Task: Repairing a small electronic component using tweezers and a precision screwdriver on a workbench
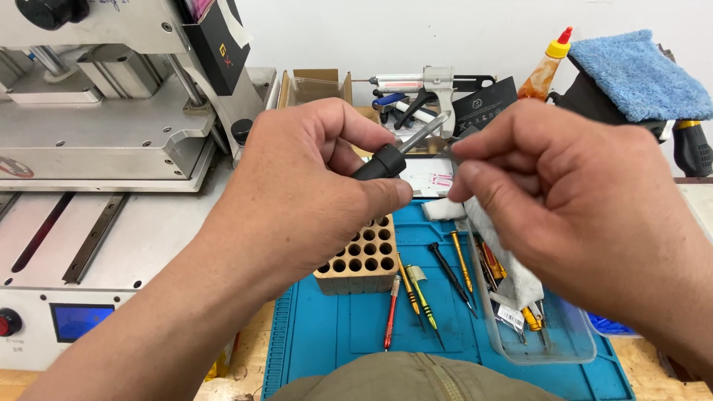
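Observation:
My left hand is raised over the bench and grips a tool with a black handle and a grey metal shaft that points up and to the right. My right hand is close beside it, fingers pinched on a white wipe that hangs down from the palm. The fingertips of both hands nearly meet near the tool's shaft. What the shaft's tip looks like is hidden behind my right fingers.
A blue work mat holds a wooden block with holes, several small screwdrivers and a clear tray. A grey metal machine stands left. A glue bottle, a dispensing gun and a blue cloth are behind.

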